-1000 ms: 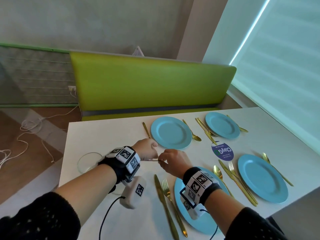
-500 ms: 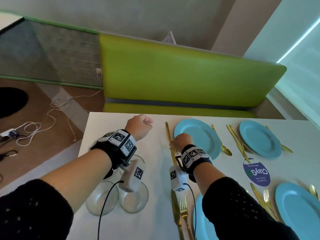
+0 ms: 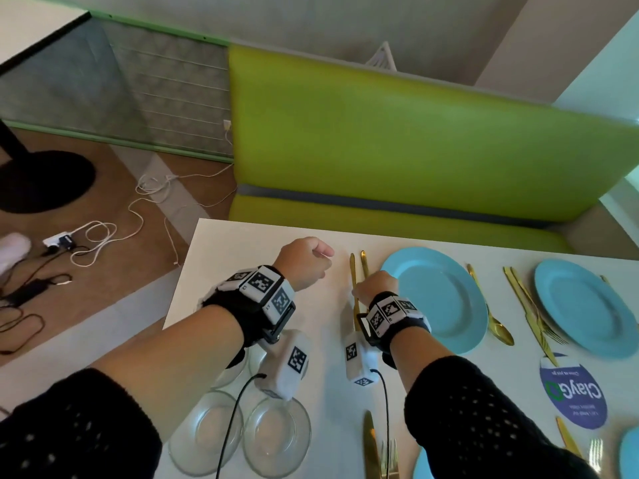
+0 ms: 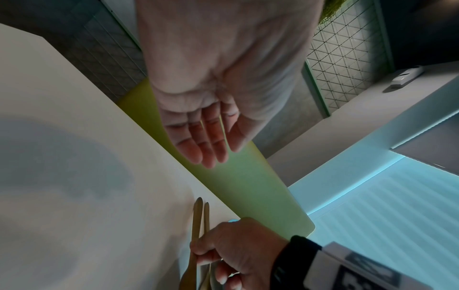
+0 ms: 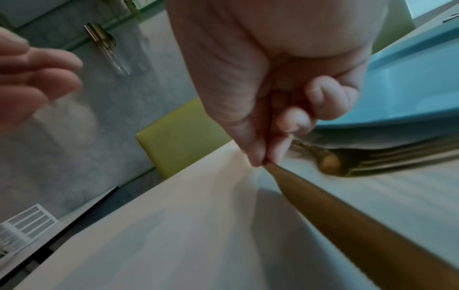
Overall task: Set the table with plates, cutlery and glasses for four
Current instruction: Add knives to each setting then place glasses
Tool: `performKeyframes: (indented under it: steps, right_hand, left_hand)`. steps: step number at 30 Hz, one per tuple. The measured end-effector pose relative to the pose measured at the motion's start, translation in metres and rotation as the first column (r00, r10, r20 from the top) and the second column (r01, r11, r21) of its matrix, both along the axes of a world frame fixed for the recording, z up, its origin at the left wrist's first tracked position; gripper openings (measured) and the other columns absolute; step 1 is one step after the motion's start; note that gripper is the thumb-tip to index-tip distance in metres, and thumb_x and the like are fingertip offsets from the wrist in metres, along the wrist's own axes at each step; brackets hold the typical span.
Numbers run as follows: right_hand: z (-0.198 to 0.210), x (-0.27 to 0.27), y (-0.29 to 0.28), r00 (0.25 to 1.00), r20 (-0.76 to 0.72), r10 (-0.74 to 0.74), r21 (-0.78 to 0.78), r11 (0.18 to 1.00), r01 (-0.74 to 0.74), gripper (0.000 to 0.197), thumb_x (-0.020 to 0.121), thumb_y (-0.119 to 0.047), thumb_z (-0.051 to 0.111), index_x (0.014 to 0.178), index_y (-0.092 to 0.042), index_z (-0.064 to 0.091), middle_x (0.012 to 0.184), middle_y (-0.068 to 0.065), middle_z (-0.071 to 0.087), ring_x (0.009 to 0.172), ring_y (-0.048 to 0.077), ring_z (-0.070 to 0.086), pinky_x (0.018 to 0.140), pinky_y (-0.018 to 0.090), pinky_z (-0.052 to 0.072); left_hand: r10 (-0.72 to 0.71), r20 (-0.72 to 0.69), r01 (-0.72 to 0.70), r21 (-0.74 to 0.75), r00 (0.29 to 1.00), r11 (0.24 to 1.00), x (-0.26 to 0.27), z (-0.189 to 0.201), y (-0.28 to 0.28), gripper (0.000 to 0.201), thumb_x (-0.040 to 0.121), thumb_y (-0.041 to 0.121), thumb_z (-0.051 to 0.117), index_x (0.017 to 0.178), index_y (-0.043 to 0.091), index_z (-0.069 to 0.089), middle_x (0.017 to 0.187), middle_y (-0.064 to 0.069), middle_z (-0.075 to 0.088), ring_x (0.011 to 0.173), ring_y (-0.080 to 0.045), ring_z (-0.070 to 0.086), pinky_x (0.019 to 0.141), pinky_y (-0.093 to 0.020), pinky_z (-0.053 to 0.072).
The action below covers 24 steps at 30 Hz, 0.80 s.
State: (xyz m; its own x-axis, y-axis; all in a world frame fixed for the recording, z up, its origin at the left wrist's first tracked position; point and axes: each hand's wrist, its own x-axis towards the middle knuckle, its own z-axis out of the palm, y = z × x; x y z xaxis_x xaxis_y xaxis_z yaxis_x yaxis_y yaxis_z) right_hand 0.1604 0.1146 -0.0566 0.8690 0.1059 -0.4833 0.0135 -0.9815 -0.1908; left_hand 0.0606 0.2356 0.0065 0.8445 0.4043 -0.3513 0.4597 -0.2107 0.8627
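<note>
My right hand (image 3: 375,288) is just left of the far-left blue plate (image 3: 434,299). Its thumb and forefinger pinch the handle of a gold knife (image 5: 347,212) that lies on the white table (image 3: 242,271). A gold fork (image 5: 372,160) lies flat between that knife and the plate, tines towards my wrist. Both handle ends (image 4: 198,215) point at the green bench. My left hand (image 3: 306,261) hovers to the left of the cutlery, its fingers (image 4: 206,143) relaxed and holding nothing. Clear glasses (image 3: 276,440) stand near the table's left front, under my left forearm.
A second blue plate (image 3: 584,309) sits farther right, with a gold spoon (image 3: 491,305) and a knife-and-fork pair (image 3: 529,309) between the plates. A near knife (image 3: 370,444) and a blue round sticker (image 3: 574,395) are in front. The green bench (image 3: 415,140) runs behind; cables (image 3: 103,233) lie on the floor.
My right hand went from the table's middle to the left side of the far-left plate, where a fork now lies beside the knife. My left hand let go and drifted left.
</note>
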Motion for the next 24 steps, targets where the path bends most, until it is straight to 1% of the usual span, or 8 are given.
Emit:
performKeyframes:
  steps: [3, 5, 9, 12, 15, 20, 24]
  right_hand:
    - [-0.001, 0.001, 0.000, 0.999, -0.010, -0.044, 0.045, 0.998, 0.044, 0.019, 0.087, -0.015, 0.055, 0.099, -0.003, 0.063, 0.087, 0.009, 0.061, 0.073, 0.023, 0.054, 0.050, 0.024, 0.042]
    - [-0.001, 0.001, 0.000, 0.997, -0.007, -0.078, 0.078, 0.994, 0.078, 0.019, 0.086, -0.013, 0.054, 0.099, -0.002, 0.063, 0.095, 0.011, 0.065, 0.077, 0.025, 0.057, 0.062, 0.026, 0.048]
    - [-0.002, 0.001, 0.000, 0.992, 0.037, -0.119, 0.110, 0.987, 0.114, 0.019, 0.085, -0.013, 0.053, 0.098, -0.003, 0.063, 0.101, 0.012, 0.068, 0.084, 0.028, 0.064, 0.070, 0.030, 0.052]
    - [-0.004, -0.001, -0.001, 0.988, 0.072, -0.135, 0.106, 0.986, 0.127, 0.020, 0.085, -0.013, 0.053, 0.099, -0.005, 0.065, 0.101, 0.012, 0.068, 0.092, 0.030, 0.067, 0.077, 0.033, 0.054]
    - [-0.004, -0.003, -0.001, 0.986, 0.112, -0.121, 0.081, 0.990, 0.113, 0.020, 0.086, -0.013, 0.053, 0.100, -0.007, 0.065, 0.102, 0.011, 0.068, 0.095, 0.029, 0.066, 0.078, 0.033, 0.053]
    - [-0.006, -0.003, -0.001, 0.985, 0.138, -0.101, 0.062, 0.994, 0.093, 0.022, 0.089, -0.013, 0.052, 0.105, -0.006, 0.064, 0.106, 0.011, 0.067, 0.099, 0.029, 0.065, 0.079, 0.033, 0.052]
    - [-0.003, -0.005, -0.005, 0.989, 0.129, -0.078, 0.057, 0.996, 0.072, 0.021, 0.087, -0.014, 0.054, 0.103, -0.006, 0.064, 0.104, 0.011, 0.068, 0.096, 0.029, 0.066, 0.077, 0.032, 0.052]
  left_hand:
    - [-0.009, -0.010, 0.009, 0.001, 1.000, 1.000, 0.005, -0.003, 0.000, 0.012, 0.088, 0.012, 0.053, 0.095, 0.020, 0.059, 0.096, -0.002, 0.061, 0.075, -0.015, 0.061, 0.078, -0.030, 0.052]
    - [-0.014, -0.016, 0.014, -0.001, 1.000, 1.000, 0.007, -0.005, -0.001, 0.012, 0.088, 0.012, 0.053, 0.095, 0.020, 0.059, 0.096, -0.002, 0.062, 0.076, -0.016, 0.062, 0.077, -0.029, 0.051]
    - [-0.012, -0.021, 0.011, -0.023, 1.000, 1.000, 0.009, -0.009, -0.003, 0.011, 0.089, 0.011, 0.053, 0.095, 0.018, 0.059, 0.095, -0.002, 0.061, 0.074, -0.015, 0.061, 0.068, -0.024, 0.050]
    - [-0.016, -0.024, 0.015, -0.026, 1.000, 1.000, 0.009, -0.011, -0.005, 0.011, 0.089, 0.012, 0.053, 0.096, 0.018, 0.059, 0.096, -0.002, 0.062, 0.078, -0.015, 0.062, 0.068, -0.023, 0.050]
    - [-0.016, -0.023, 0.015, -0.027, 1.000, 1.000, 0.009, -0.012, -0.006, 0.011, 0.089, 0.012, 0.053, 0.096, 0.018, 0.058, 0.097, -0.002, 0.062, 0.080, -0.016, 0.062, 0.070, -0.024, 0.050]
    - [-0.007, -0.023, 0.007, -0.027, 1.000, 1.000, 0.006, -0.012, -0.005, 0.011, 0.089, 0.012, 0.053, 0.096, 0.019, 0.058, 0.095, -0.001, 0.062, 0.078, -0.015, 0.062, 0.068, -0.023, 0.050]
    - [0.007, -0.020, -0.008, -0.014, 1.000, 1.000, -0.002, -0.007, -0.004, 0.011, 0.090, 0.013, 0.052, 0.096, 0.019, 0.058, 0.095, -0.001, 0.061, 0.078, -0.014, 0.061, 0.070, -0.024, 0.050]
